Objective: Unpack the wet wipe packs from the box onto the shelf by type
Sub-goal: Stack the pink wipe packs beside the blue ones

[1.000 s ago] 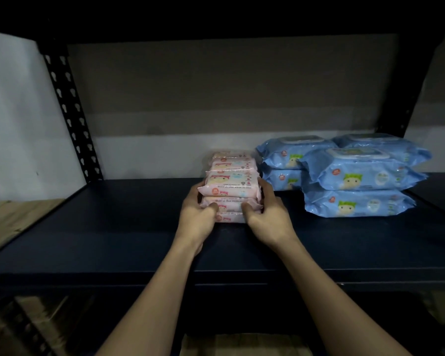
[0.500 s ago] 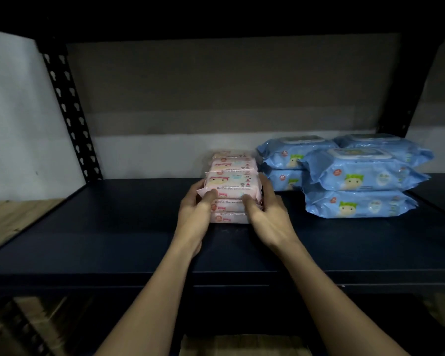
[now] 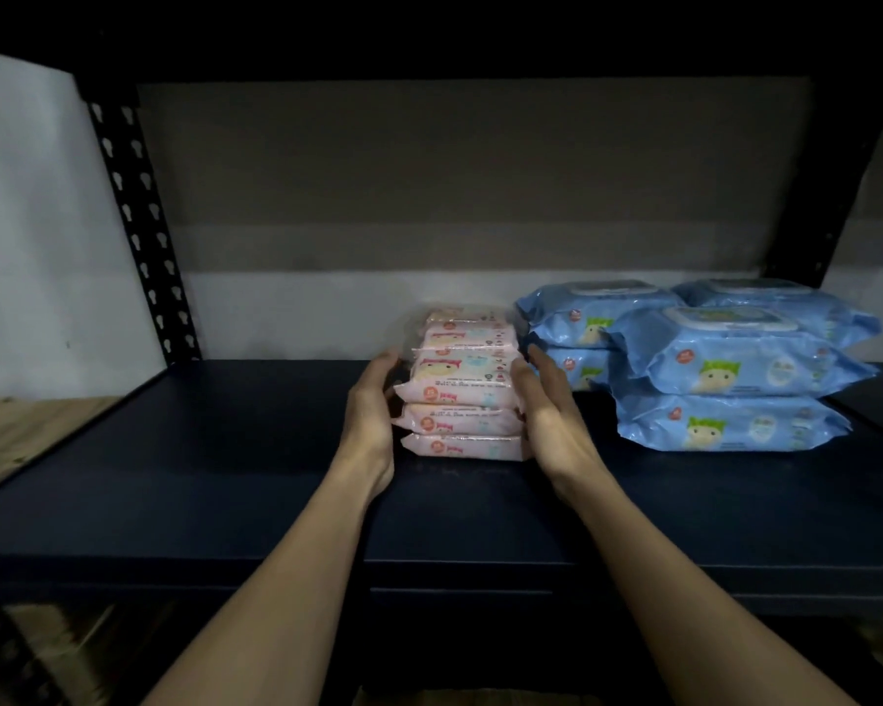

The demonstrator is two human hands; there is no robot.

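1. Pink wet wipe packs (image 3: pixel 462 387) stacked on the dark shelf (image 3: pixel 225 476), roughly mid-shelf, front stack three packs high with more pink packs behind.
2. Sandwiched between both hands: left hand (image 3: pixel 370 407) flat against the stack's left side, right hand (image 3: pixel 549 420) flat against its right side.
3. Blue wet wipe packs (image 3: pixel 725 374) just beside the pink stack on the right, piled two high, front and back; nearest blue pack close behind the right hand's fingertips.
4. Left hand: palm turned inward, fingers extended and pointing away toward the back wall (image 3: pixel 429 196), thumb side uppermost, touching the packs' edges.
5. Right hand: mirror pose, palm inward, fingers straight and together, tips reaching up to the top of the front stack.
6. Neither hand curled around a pack; both flattened and pressed to the stack's sides, squaring or steadying rather than gripping.
7. Both forearms bare, stretched forward from the lower frame, converging slightly toward the stack, wrists above the shelf's front part.
8. Perforated upright post (image 3: pixel 139 221) at the shelf's left rear corner, well apart from the packs.
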